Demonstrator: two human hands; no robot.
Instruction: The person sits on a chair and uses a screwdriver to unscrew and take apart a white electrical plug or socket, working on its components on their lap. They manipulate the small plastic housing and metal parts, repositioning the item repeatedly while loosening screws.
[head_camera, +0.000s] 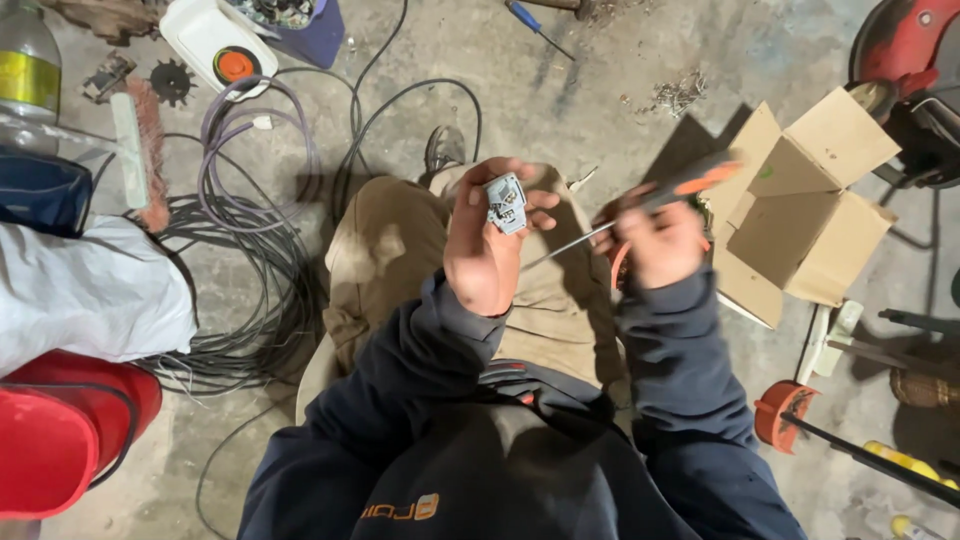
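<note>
My left hand (485, 245) holds a small grey electrical switch part (507, 202) up over my lap, its back with metal contacts facing me. My right hand (660, 240) grips a screwdriver (640, 205) with an orange and black handle. The screwdriver's metal shaft points left, and its tip is just below the grey part. Both hands hover above my knees in tan trousers (385, 250), and my arms are in dark blue sleeves.
Coils of grey and purple cable (250, 240) lie on the concrete floor at left. An open cardboard box (810, 200) sits at right. A red bucket (60, 430), white sack (90, 290), brush (140, 150), white container (215, 40) and another screwdriver (535, 25) lie around.
</note>
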